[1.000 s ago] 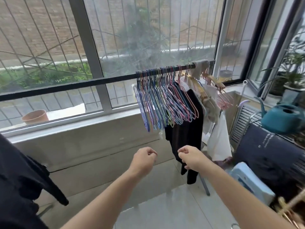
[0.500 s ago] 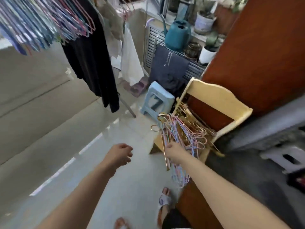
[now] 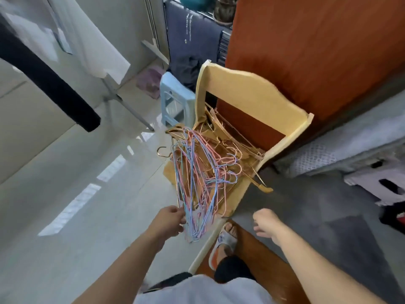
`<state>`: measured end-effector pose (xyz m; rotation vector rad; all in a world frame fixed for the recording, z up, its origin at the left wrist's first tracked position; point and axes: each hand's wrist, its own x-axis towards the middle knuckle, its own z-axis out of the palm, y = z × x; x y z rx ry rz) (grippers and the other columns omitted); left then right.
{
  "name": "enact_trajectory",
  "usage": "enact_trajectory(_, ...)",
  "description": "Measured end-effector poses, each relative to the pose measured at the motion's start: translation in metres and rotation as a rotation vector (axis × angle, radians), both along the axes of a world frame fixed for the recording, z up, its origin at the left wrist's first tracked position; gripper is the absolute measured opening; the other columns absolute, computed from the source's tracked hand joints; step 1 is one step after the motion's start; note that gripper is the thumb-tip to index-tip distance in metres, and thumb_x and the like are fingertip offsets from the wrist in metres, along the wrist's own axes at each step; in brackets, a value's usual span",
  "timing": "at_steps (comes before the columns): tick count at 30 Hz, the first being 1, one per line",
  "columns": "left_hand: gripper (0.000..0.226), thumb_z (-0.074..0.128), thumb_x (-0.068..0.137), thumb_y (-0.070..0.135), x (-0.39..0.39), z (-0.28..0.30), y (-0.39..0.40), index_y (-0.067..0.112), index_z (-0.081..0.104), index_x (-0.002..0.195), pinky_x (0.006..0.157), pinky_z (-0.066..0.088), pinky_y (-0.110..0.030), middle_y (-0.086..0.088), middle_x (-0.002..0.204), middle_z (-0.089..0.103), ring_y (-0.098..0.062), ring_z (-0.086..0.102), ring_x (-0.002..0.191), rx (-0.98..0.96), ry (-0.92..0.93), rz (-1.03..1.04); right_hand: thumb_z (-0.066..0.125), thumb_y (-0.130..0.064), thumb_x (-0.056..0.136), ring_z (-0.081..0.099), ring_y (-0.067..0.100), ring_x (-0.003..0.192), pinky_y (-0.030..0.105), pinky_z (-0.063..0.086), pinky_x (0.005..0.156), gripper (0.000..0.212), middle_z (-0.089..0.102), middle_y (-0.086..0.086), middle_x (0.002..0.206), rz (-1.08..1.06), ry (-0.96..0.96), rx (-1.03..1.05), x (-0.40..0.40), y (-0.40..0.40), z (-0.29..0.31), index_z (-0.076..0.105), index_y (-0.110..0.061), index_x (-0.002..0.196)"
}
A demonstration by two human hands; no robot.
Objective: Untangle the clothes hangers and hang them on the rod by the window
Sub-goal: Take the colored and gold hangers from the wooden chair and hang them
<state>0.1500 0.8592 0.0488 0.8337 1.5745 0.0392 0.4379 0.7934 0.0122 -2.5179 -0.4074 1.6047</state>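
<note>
The hangers (image 3: 203,172) lie in a tangled pile on the chair (image 3: 252,93), their near ends hanging over the seat's front edge. The left hand (image 3: 168,222) touches those ends, though whether it is clamped on a wire cannot be told; the right hand (image 3: 266,222) hangs loosely curled and holds nothing. Current step is probably selection: next, grip one hanger and work its hook out of the tangle.

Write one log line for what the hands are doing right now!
left hand: grips hanger tangle | right hand: empty, loosely curled | tangle: on yellow chair
</note>
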Motion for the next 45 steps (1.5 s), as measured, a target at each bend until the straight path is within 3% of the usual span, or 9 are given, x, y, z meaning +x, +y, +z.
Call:
enact_trajectory(6, 0.019, 0.050, 0.098, 0.015, 0.038, -0.029, -0.022, 0.007, 0.068, 0.095, 0.063, 0.048, -0.029, -0.011, 0.085, 0.070, -0.022, 0.062, 0.064, -0.032, 0.164, 0.077, 0.039, -0.007, 0.105, 0.060, 0.040, 0.122, 0.050, 0.043, 0.110, 0.032, 0.060, 0.022, 0.132, -0.008, 0.093, -0.084, 0.039, 0.032, -0.022, 0.054, 0.006, 0.131)
enact_trajectory(9, 0.019, 0.051, 0.097, 0.013, 0.039, -0.040, -0.034, 0.007, 0.069, 0.094, 0.060, 0.047, -0.027, -0.008, 0.080, 0.070, -0.022, 0.062, 0.064, -0.064, 0.226, 0.083, 0.042, -0.006, 0.104, 0.063, 0.032, 0.094, 0.052, 0.047, 0.106, 0.032, 0.064, 0.023, 0.108, 0.008, 0.117, -0.055, 0.038, 0.049, -0.038, 0.055, 0.005, 0.130)
enact_trajectory(12, 0.018, 0.051, 0.097, 0.012, 0.033, -0.059, -0.044, 0.008, 0.068, 0.093, 0.060, 0.047, -0.029, -0.008, 0.079, 0.071, -0.021, 0.063, 0.063, -0.092, 0.271, 0.065, 0.044, -0.008, 0.105, 0.065, 0.040, 0.113, 0.046, 0.051, 0.102, 0.032, 0.063, 0.024, 0.107, -0.057, 0.179, -0.035, 0.033, 0.063, -0.064, 0.055, 0.003, 0.133)
enact_trajectory(15, 0.017, 0.052, 0.098, 0.016, 0.029, -0.088, -0.039, 0.016, 0.068, 0.091, 0.064, 0.052, -0.032, -0.007, 0.084, 0.072, -0.022, 0.068, 0.070, -0.087, 0.319, 0.018, 0.048, -0.012, 0.105, 0.068, 0.029, 0.094, 0.034, 0.057, 0.075, 0.027, 0.064, 0.016, 0.105, -0.172, 0.239, 0.019, 0.027, 0.075, -0.107, 0.057, 0.000, 0.128)
enact_trajectory(21, 0.014, 0.052, 0.096, 0.027, 0.021, -0.137, -0.013, 0.027, 0.064, 0.088, 0.075, 0.055, -0.037, 0.000, 0.091, 0.071, -0.025, 0.069, 0.086, -0.006, 0.403, -0.124, 0.050, -0.007, 0.102, 0.065, 0.023, 0.084, 0.033, 0.058, 0.078, 0.016, 0.064, 0.014, 0.097, -0.504, 0.245, 0.109, 0.022, 0.109, -0.177, 0.059, 0.000, 0.113)
enact_trajectory(30, 0.022, 0.054, 0.099, 0.031, 0.042, -0.159, -0.004, 0.032, 0.056, 0.121, 0.076, 0.055, -0.036, -0.003, 0.114, 0.068, -0.024, 0.069, 0.096, -0.205, 0.164, -0.003, 0.056, -0.009, 0.100, 0.074, 0.022, 0.086, 0.027, 0.058, 0.058, 0.018, 0.074, 0.014, 0.102, -0.704, 0.293, 0.178, 0.020, 0.143, -0.207, 0.061, -0.005, 0.117)
enact_trajectory(36, 0.037, 0.052, 0.099, 0.027, 0.049, -0.167, -0.012, 0.026, 0.051, 0.136, 0.080, 0.056, -0.037, -0.002, 0.129, 0.061, -0.021, 0.068, 0.101, -0.212, 0.177, -0.006, 0.051, -0.006, 0.103, 0.073, 0.028, 0.091, 0.029, 0.061, 0.064, 0.024, 0.069, 0.019, 0.110, -0.748, 0.279, 0.266, 0.021, 0.137, -0.211, 0.056, -0.002, 0.127)
enact_trajectory(41, 0.018, 0.054, 0.102, 0.018, 0.055, -0.165, -0.019, 0.015, 0.045, 0.117, 0.042, 0.038, -0.013, -0.009, 0.112, 0.063, -0.010, 0.058, 0.074, -0.099, 0.240, 0.071, 0.051, -0.007, 0.104, 0.074, 0.026, 0.084, 0.026, 0.060, 0.059, 0.023, 0.066, 0.018, 0.107, -0.739, 0.247, 0.260, 0.019, 0.134, -0.213, 0.057, -0.002, 0.126)
enact_trajectory(45, 0.032, 0.056, 0.101, 0.017, 0.055, -0.164, -0.018, 0.026, 0.039, 0.127, 0.051, 0.049, -0.022, -0.005, 0.106, 0.069, -0.011, 0.067, 0.071, -0.186, 0.085, 0.189, 0.050, -0.005, 0.104, 0.071, 0.023, 0.079, 0.024, 0.059, 0.057, 0.023, 0.063, 0.016, 0.103, -0.709, 0.223, 0.254, 0.022, 0.136, -0.211, 0.057, -0.001, 0.125)
